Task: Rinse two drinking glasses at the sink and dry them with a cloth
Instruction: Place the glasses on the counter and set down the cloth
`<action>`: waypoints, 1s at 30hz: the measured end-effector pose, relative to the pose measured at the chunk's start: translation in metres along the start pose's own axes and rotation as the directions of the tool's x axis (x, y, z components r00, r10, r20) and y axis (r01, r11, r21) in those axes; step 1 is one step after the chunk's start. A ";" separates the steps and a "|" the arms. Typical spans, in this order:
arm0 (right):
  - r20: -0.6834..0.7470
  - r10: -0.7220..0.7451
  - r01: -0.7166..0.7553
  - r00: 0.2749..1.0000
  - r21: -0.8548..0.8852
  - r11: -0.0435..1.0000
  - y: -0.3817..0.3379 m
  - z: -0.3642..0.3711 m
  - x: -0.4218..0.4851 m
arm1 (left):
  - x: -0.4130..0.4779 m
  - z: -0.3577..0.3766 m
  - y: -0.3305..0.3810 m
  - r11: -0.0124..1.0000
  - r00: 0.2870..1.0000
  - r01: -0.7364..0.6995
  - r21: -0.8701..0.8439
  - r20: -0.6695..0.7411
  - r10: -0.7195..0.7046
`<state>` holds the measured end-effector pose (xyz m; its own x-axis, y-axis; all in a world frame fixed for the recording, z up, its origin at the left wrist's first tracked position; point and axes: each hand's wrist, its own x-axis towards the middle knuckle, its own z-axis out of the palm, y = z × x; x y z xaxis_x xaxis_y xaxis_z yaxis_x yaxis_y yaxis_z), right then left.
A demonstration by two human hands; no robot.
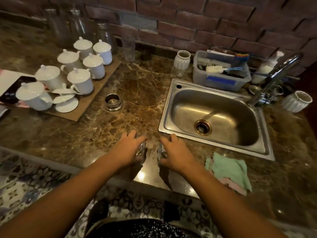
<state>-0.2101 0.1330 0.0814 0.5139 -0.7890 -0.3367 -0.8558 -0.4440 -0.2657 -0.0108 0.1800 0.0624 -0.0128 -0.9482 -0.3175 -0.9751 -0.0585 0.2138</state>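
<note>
Two clear drinking glasses stand side by side on the marble counter near its front edge. My left hand (129, 149) wraps the left glass (141, 149) from above and the side. My right hand (176, 152) wraps the right glass (161, 152) the same way. Both glasses are mostly hidden by my fingers. The steel sink (212, 117) lies to the right, with the tap (274, 78) at its far right corner and no water running. A green and pink cloth (229, 170) lies crumpled on the counter just right of my right hand.
A board with several white lidded cups (80, 78) sits at the left. A small steel ring (113, 102) rests mid-counter. Behind the sink stand a grey tub of brushes (221, 73), white ribbed jars (182, 60) and a tall glass (129, 48) by the brick wall.
</note>
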 end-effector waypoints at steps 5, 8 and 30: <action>-0.113 0.188 -0.182 0.976 0.061 0.981 -0.064 0.011 0.006 | -0.002 -0.022 -0.059 0.985 0.986 -0.167 -0.042 -0.034 0.165; -0.156 0.302 -0.282 0.940 0.138 0.949 -0.112 0.017 0.005 | -0.017 -0.039 -0.097 0.970 0.970 -0.241 -0.020 -0.007 0.241; -0.239 0.411 -0.340 0.880 0.288 0.895 -0.282 0.072 -0.014 | -0.083 -0.056 -0.249 0.941 0.943 -0.325 -0.091 -0.101 0.316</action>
<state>0.0282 0.3001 0.0964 0.0866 -0.9780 -0.1899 -0.9236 -0.0073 -0.3833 0.2459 0.2559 0.0873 -0.2976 -0.9446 -0.1384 -0.8937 0.2247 0.3884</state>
